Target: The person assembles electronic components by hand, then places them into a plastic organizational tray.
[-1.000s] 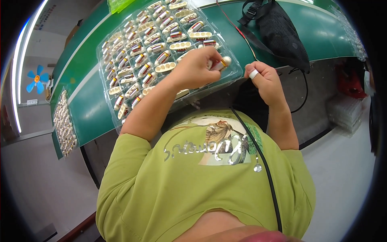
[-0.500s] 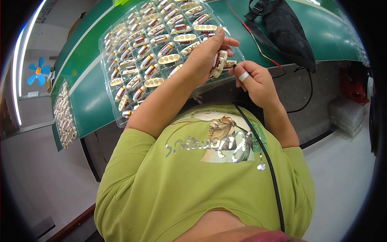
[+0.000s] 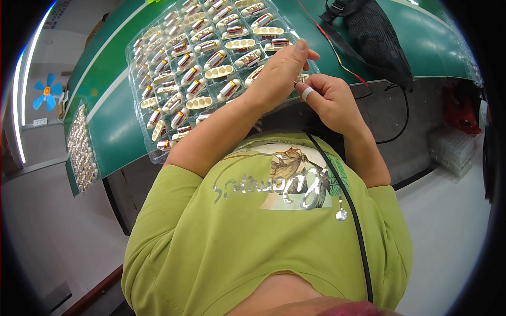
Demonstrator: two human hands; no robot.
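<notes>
small metal cylinders (image 3: 229,88) lie in a clear plastic tray (image 3: 158,152) on the green table (image 3: 113,131). left hand (image 3: 279,71), fingers stretched and flat over the tray's near corner, has slid closer to the right hand (image 3: 324,97), which pinches something tiny i cannot tell. black mesh bag (image 3: 377,39) lies beside.

The clear moulded plastic tray (image 3: 158,152) carries rows of cream oval pockets, many filled with small silver cylinders banded red and dark (image 3: 229,88). The bench (image 3: 116,131) is deep green with a pale stripe. A black mesh bag (image 3: 379,39) lies beside red and yellow wires (image 3: 337,55). The short-sleeved shirt (image 3: 237,247) is lime green with silver lettering.
</notes>
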